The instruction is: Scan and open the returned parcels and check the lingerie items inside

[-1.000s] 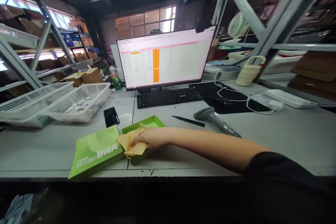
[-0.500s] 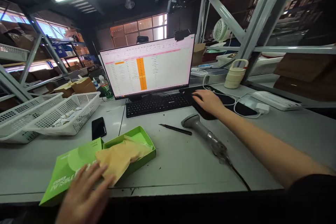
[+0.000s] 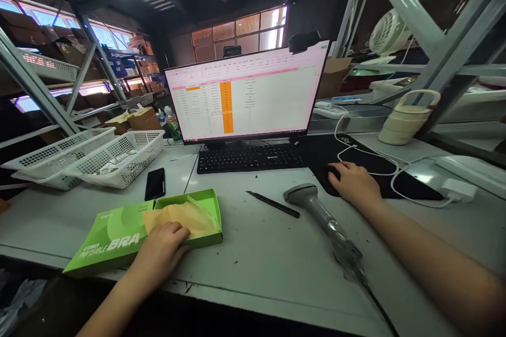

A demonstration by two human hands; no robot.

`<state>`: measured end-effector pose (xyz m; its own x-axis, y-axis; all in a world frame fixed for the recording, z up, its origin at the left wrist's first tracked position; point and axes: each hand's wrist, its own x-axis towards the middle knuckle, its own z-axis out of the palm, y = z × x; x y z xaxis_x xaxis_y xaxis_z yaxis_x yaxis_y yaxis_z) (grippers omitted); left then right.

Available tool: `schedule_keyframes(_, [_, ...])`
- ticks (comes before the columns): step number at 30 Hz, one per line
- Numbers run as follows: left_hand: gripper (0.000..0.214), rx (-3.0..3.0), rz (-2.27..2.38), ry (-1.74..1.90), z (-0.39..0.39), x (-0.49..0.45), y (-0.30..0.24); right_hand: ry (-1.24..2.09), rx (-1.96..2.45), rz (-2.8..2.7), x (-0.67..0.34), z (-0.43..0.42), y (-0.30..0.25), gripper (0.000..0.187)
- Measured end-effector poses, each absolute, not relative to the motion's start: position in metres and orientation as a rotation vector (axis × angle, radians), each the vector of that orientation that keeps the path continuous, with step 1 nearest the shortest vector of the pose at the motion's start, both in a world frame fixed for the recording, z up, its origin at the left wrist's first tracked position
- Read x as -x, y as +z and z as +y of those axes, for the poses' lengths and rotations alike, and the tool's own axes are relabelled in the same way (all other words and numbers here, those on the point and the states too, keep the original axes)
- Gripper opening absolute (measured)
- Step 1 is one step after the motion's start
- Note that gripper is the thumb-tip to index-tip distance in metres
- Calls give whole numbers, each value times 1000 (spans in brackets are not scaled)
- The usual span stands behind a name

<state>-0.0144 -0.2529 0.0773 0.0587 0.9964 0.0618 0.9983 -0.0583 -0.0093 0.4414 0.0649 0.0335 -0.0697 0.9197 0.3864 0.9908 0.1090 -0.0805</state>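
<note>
An open green box [image 3: 205, 202] lies near the table's front edge, with its printed lid [image 3: 106, 239] flat to the left. Tan wrapping paper [image 3: 185, 216] fills the box and spills over the hinge. My left hand [image 3: 160, 250] rests on the near edge of that paper, fingers curled down onto it. My right hand [image 3: 353, 184] lies cupped over a black computer mouse on the black mouse mat [image 3: 356, 155], to the right of the keyboard [image 3: 251, 158]. A grey barcode scanner [image 3: 316, 210] lies on the table just left of my right wrist.
A monitor [image 3: 245, 95] showing a spreadsheet stands behind the keyboard. A black pen [image 3: 272, 204] lies between box and scanner. A black phone [image 3: 155, 184] and two white mesh baskets [image 3: 118, 155] sit at the left. Tape rolls [image 3: 407, 121], white cables and metal shelving are at the right.
My left hand came up from the front edge onto the paper in the box. My right hand left the box a second ago and has settled on the mouse.
</note>
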Motion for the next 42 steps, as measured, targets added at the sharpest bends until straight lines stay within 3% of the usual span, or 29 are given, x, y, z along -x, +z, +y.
schedule_keyframes(9, [54, 1871, -1846, -386, -261, 47, 60, -288, 1955, -1995, -440, 63, 35, 50])
schedule_keyframes(14, [46, 2202, -1407, -763, -259, -14, 64, -280, 1992, -1990, -439, 63, 37, 51])
schedule_keyframes(18, [37, 2628, -1188, -669, -226, -64, 63, -273, 1996, -1986, -438, 61, 38, 51])
schedule_keyframes(23, [30, 2779, -1374, -671, -190, -80, 44, -252, 1963, -1985, -439, 61, 37, 51])
schedule_keyframes(42, [23, 2835, -1521, -709, -198, -73, 37, -225, 1965, -1974, -439, 64, 37, 53])
